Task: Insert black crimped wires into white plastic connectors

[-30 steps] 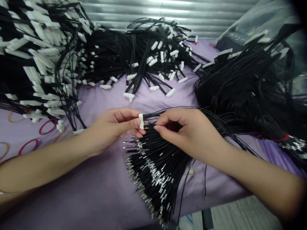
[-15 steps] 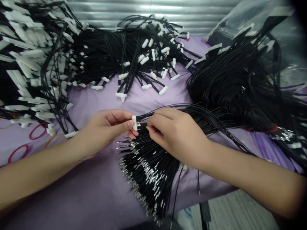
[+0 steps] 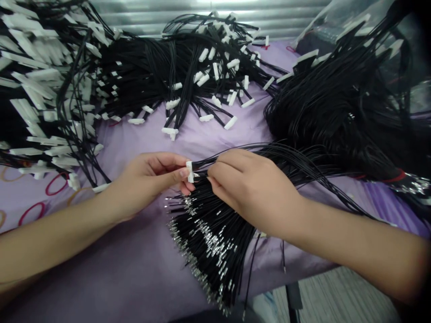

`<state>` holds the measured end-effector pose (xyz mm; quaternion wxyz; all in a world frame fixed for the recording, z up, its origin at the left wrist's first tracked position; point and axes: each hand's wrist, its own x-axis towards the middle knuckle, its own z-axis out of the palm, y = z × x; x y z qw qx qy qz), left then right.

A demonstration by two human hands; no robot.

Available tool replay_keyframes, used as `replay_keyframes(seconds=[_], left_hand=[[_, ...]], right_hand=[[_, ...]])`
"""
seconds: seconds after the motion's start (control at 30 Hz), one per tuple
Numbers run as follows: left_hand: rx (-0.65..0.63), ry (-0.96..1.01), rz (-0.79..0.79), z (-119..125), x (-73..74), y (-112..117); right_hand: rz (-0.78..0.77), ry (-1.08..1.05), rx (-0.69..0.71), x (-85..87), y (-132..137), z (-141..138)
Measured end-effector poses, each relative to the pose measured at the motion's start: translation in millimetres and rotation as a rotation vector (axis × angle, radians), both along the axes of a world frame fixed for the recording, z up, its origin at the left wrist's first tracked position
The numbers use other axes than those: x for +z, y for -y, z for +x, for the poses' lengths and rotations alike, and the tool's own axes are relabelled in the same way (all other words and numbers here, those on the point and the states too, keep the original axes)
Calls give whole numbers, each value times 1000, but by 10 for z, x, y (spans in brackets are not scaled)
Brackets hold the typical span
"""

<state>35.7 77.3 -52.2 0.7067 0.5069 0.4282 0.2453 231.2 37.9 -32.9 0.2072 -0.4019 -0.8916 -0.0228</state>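
Note:
My left hand (image 3: 151, 179) pinches a small white connector housing (image 3: 190, 172) between thumb and fingertips. My right hand (image 3: 251, 186) is closed on thin black wires (image 3: 286, 157) that run into that housing from the right. Just beneath both hands a fanned bundle of black wires with bare metal terminals (image 3: 208, 242) lies on the purple cloth (image 3: 134, 269), its tips pointing toward the front edge.
Heaps of finished black harnesses with white connectors (image 3: 202, 76) cover the back and left (image 3: 43, 103). A thick mass of black wire (image 3: 343, 112) fills the right. Rubber bands (image 3: 54, 184) lie at the left. A corrugated metal wall (image 3: 188, 15) stands behind.
Both hands have kept their grip and shifted slightly left with the connector; my right fingers have closed in tighter against the housing. The view has drifted a little.

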Motion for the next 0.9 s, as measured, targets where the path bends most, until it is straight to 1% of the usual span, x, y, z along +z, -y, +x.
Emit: replay_keyframes(seconds=[0.33,0.53,0.7,0.9], left_hand=[[16,3,-21,28,45,5],[-14,-10,-1,19,36,2],[3,-2,-17,13,33,3],[0,9,-20,26,37,6]], right_hand=[[34,-22,-4,-10,2,6],[44,-53,16,-24,-6,19],[18,-34,-18,-25,1,16],[23,-53,-14,-34,3,8]])
